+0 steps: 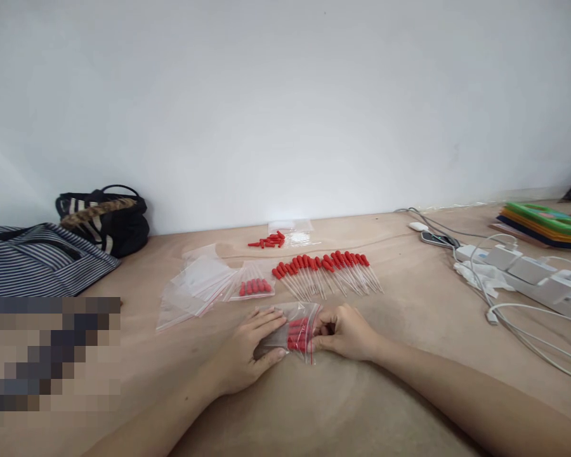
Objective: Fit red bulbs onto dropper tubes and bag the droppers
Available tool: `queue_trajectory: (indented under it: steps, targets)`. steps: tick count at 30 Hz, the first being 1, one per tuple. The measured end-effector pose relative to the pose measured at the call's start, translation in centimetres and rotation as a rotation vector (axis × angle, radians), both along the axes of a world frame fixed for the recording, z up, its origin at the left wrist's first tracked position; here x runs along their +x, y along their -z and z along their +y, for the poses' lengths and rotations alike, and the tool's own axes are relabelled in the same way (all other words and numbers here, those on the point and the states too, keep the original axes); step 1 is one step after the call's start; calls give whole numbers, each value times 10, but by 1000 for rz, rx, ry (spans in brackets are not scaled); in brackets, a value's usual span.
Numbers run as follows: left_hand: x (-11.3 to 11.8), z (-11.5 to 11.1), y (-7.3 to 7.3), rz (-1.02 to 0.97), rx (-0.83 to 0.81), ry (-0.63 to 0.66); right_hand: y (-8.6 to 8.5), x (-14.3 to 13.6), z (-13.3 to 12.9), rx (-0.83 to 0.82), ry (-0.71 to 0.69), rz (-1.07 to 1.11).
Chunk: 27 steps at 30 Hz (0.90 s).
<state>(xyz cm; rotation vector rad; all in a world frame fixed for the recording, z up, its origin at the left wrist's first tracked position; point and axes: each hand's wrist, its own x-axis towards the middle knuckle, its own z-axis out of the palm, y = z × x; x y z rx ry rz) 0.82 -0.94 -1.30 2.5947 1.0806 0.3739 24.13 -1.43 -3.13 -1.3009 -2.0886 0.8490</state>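
Note:
A clear zip bag (276,339) lies on the table in front of me, with several red-bulbed droppers (297,334) side by side inside it. Flat across the bag's left part rests my left hand (252,346), its fingers spread. My right hand (343,332) has its fingers pinched at the bag's right edge, next to the red seal line; its inner fingertips are partly hidden. Just beyond, a row of loose droppers (323,263) with red bulbs and thin clear stems lies fanned out. Another zip bag (233,293) holding red-bulbed droppers sits behind my left hand.
Flat zip bags (195,285) overlap at left. Loose red bulbs (269,240) and clear tubes (302,238) lie near the wall. A striped bag (42,257) and black bag (124,222) stand left; chargers (533,270), cables and stacked coloured frames (545,222) are right.

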Motion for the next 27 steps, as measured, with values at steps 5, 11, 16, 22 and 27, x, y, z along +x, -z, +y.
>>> queue_trajectory:
  steps: [5, 11, 16, 22, 27]
  targets:
    - [1, 1, 0, -7, -5, -16, -7, -4, -5, 116, 32, -125]
    - [2, 1, -1, -23, 9, -20, -11, -8, -8, 96, 131, -144]
    - [-3, 2, 4, -50, 28, -14, 2, -1, 6, -69, 75, 153]
    - [-6, 3, 7, -61, 30, -42, 1, 19, 21, -63, 173, 208]
    - [-2, 2, 0, -32, 24, -41, -15, 71, 43, 166, 624, -44]
